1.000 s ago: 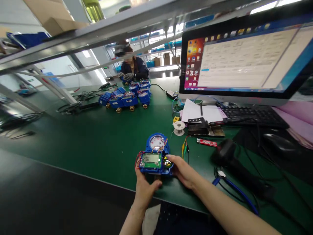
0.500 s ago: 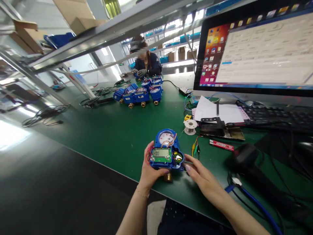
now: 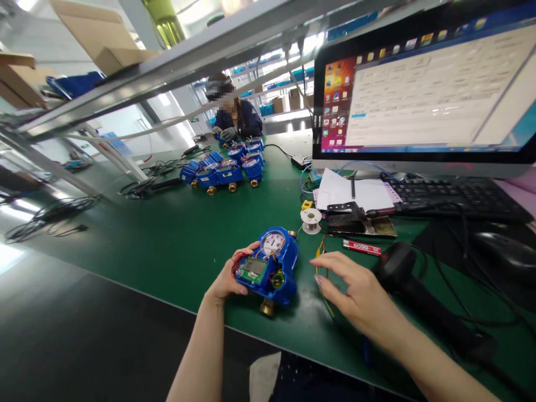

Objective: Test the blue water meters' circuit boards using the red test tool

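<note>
My left hand (image 3: 228, 279) is closed around the left side of a blue water meter (image 3: 288, 262), which has its cover off. The meter shows a round dial, a green circuit board with a small display, thin wires and brass pipe ends. It sits tilted near the front of the table. To its right, my right hand (image 3: 355, 285) has thumb and forefinger apart, off the meter. Thin yellow and green clip leads (image 3: 329, 309) run by these fingertips; whether the fingers touch them I cannot tell.
A solder spool (image 3: 311, 221), a red-and-white stick (image 3: 362, 248) and a black barcode scanner (image 3: 422, 296) lie to the right. Behind are a monitor (image 3: 419, 100) and keyboard (image 3: 460, 198). Several blue meters (image 3: 228, 173) stand farther back, before a gloved co-worker (image 3: 238, 120).
The meter has turned and tilted in my left hand, and a second brass end shows. My right hand has left the meter's side and moved right to the clip leads, which have shifted.
</note>
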The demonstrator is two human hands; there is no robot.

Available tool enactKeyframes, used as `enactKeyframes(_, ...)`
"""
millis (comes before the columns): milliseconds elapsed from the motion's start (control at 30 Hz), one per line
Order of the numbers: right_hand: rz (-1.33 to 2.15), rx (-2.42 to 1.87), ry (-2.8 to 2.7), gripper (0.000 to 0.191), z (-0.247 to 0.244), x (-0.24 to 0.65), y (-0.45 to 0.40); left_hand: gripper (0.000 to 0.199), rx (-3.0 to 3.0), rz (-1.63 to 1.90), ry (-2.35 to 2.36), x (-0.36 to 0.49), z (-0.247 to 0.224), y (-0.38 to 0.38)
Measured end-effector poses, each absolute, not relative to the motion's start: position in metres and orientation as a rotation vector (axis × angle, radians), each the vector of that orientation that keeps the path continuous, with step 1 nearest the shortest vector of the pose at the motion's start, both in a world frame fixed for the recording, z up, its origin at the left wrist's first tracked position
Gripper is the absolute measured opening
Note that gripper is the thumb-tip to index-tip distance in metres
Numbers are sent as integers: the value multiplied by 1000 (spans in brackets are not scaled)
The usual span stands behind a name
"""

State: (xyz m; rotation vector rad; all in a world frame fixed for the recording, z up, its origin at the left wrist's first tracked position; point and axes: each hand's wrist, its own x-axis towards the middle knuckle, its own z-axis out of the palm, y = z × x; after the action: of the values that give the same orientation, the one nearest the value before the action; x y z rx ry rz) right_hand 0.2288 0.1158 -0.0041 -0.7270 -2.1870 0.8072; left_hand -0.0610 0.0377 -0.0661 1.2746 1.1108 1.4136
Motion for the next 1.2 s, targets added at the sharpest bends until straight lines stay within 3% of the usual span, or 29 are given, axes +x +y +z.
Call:
enactKeyframes(133,786,-677,-2125,32,-14,204,120,75,1200,1314,1075,-86,-67,44)
enactKeyframes(300,871,-628,-2243,81,-27,181,143,75,1221,1217,1064,-85,-53,53)
enactKeyframes(367,880,-635,-2307,90,-32,176,147,75,1251,1154,1040,-81,-45,59)
enactKeyframes(500,741,-678,-2280,83,-40,174,140,70,1267,1114,1054,-78,-25,62)
enactKeyframes(633,386,-784,-2164,67,-45,178,114,55,1339,1478,1216,-63,7,41)
enactKeyframes(700,213,-848,-2135,64,-45,179,99,40,1448,1630,1478,-40,26,26)
enactKeyframes(800,61,-911,-2144,64,-43,183,81,26,1793,1364,2076,8,42,9)
enactKeyframes(1000,32,-949,-2223,57,-40,198,68,2,2236,1169,2439,60,17,1)
enactKeyframes(1200,325,-827,-2247,56,-24,215,87,11,2119,1288,2194,53,-7,-3)
